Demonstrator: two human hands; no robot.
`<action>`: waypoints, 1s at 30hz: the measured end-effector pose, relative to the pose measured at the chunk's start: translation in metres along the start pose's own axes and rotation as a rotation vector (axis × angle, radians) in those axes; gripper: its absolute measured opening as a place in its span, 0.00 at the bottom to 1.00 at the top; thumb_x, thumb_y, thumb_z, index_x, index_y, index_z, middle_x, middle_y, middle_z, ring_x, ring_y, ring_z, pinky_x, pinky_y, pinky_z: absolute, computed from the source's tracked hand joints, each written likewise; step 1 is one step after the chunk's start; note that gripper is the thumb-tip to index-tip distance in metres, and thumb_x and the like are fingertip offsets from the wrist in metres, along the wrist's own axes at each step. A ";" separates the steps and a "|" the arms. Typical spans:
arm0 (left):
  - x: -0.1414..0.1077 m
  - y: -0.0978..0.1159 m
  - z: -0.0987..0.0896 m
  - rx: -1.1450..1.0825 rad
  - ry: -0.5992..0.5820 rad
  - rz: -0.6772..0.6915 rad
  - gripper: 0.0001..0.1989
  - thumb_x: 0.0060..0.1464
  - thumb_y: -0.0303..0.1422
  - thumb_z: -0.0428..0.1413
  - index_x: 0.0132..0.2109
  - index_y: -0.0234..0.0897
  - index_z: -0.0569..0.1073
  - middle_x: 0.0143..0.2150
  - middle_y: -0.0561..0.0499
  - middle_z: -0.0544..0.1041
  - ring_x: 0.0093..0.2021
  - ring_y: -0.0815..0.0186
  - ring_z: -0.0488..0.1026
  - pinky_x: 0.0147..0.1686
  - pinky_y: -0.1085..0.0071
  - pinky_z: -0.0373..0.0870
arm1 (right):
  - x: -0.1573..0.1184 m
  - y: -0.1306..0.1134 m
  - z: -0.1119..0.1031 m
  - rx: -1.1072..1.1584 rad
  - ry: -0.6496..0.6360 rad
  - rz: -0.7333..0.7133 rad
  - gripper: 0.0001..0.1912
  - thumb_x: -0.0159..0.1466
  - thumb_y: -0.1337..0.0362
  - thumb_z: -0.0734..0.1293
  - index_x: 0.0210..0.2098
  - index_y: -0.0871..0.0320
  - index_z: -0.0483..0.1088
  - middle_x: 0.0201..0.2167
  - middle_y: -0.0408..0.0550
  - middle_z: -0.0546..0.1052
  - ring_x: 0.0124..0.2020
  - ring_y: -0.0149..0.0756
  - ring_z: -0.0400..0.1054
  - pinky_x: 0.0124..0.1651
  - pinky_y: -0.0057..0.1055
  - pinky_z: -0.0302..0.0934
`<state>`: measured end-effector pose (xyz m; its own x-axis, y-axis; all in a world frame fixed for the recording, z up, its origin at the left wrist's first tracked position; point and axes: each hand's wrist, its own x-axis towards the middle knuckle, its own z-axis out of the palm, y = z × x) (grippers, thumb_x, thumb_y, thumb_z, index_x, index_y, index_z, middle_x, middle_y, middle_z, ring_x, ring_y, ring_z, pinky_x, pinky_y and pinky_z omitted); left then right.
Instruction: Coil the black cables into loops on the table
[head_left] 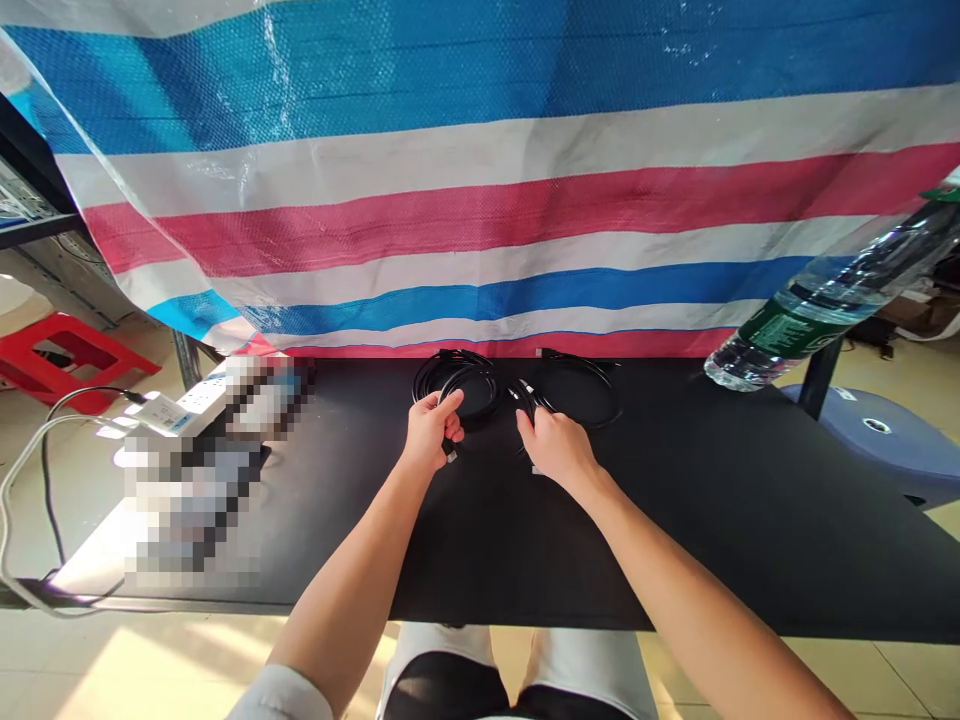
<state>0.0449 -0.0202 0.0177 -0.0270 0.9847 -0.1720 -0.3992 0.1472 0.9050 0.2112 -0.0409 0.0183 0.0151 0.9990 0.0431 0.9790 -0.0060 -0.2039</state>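
Two coils of black cable lie side by side near the back of the black tabletop [720,520]. My left hand [433,430] is closed around part of the left cable [459,375], and a plug end pokes out below its fingers. Round the near side of the right cable [615,400], my right hand [556,445] is wrapped at a bundled section, where a light-coloured connector tip shows under the hand. Another connector of this cable sits at the back of its loop. The palms hide the gripped parts of both cables.
Behind the table hangs a striped woven plastic sheet [480,220]. A water bottle [802,315] stands at the back right. On the left are a power strip [202,400] with a charger [161,412] and blurred items. A red stool [67,360] and a blue stool [892,440] flank the table.
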 end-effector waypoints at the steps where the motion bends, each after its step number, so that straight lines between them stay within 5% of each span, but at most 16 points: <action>1: 0.002 0.002 -0.002 -0.034 0.010 0.008 0.21 0.35 0.38 0.66 0.21 0.38 0.58 0.13 0.63 0.57 0.13 0.80 0.53 0.14 0.78 0.54 | 0.004 -0.006 -0.005 -0.021 -0.032 0.005 0.20 0.68 0.58 0.55 0.34 0.61 0.74 0.30 0.61 0.79 0.34 0.48 0.76 0.33 0.34 0.61; 4: 0.011 0.007 -0.011 -0.089 0.058 0.076 0.13 0.35 0.32 0.64 0.29 0.36 0.69 0.22 0.58 0.70 0.17 0.79 0.61 0.20 0.77 0.64 | 0.024 -0.022 -0.018 -0.036 -0.082 0.004 0.22 0.69 0.58 0.53 0.37 0.61 0.76 0.35 0.63 0.80 0.39 0.48 0.76 0.36 0.34 0.63; 7: 0.022 0.007 -0.023 -0.012 0.168 0.184 0.21 0.37 0.29 0.62 0.43 0.38 0.72 0.36 0.52 0.77 0.29 0.72 0.73 0.33 0.74 0.72 | 0.051 -0.038 -0.024 0.009 -0.105 -0.006 0.24 0.69 0.59 0.51 0.43 0.63 0.76 0.41 0.64 0.79 0.44 0.48 0.75 0.40 0.34 0.64; 10: 0.033 0.002 -0.037 0.270 0.272 0.306 0.27 0.41 0.29 0.60 0.52 0.40 0.71 0.44 0.49 0.78 0.45 0.63 0.76 0.46 0.68 0.72 | 0.076 -0.051 -0.021 0.014 -0.139 -0.028 0.24 0.69 0.61 0.51 0.46 0.63 0.76 0.44 0.64 0.79 0.46 0.46 0.74 0.41 0.33 0.64; 14: 0.039 -0.007 -0.047 0.788 0.318 0.351 0.24 0.44 0.31 0.60 0.52 0.39 0.73 0.53 0.43 0.76 0.57 0.54 0.70 0.58 0.58 0.65 | 0.094 -0.055 -0.009 -0.030 -0.234 0.010 0.18 0.63 0.65 0.58 0.44 0.62 0.77 0.43 0.64 0.79 0.45 0.47 0.75 0.39 0.34 0.65; 20: 0.031 -0.013 -0.041 1.145 0.279 0.348 0.32 0.46 0.41 0.62 0.58 0.37 0.70 0.67 0.35 0.59 0.68 0.44 0.54 0.63 0.48 0.56 | 0.098 -0.051 0.000 -0.060 -0.202 0.048 0.20 0.62 0.67 0.60 0.50 0.69 0.73 0.44 0.71 0.77 0.48 0.51 0.74 0.43 0.38 0.64; 24: 0.026 -0.015 -0.040 1.305 0.162 0.407 0.22 0.51 0.40 0.59 0.54 0.45 0.74 0.69 0.41 0.58 0.69 0.43 0.50 0.63 0.42 0.51 | 0.091 -0.051 -0.004 -0.100 -0.155 0.069 0.21 0.65 0.66 0.57 0.55 0.70 0.67 0.47 0.72 0.76 0.49 0.51 0.72 0.45 0.40 0.63; 30: 0.022 -0.012 -0.040 1.414 0.000 0.461 0.14 0.49 0.41 0.59 0.43 0.44 0.78 0.67 0.43 0.61 0.68 0.44 0.52 0.63 0.41 0.49 | 0.081 -0.039 0.001 -0.089 0.083 -0.227 0.18 0.66 0.63 0.58 0.51 0.61 0.70 0.49 0.63 0.74 0.53 0.48 0.67 0.52 0.39 0.60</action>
<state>0.0124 -0.0038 -0.0131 0.0994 0.9686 0.2278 0.8434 -0.2034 0.4972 0.1740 0.0399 0.0283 -0.1944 0.9680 0.1586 0.9731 0.2107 -0.0931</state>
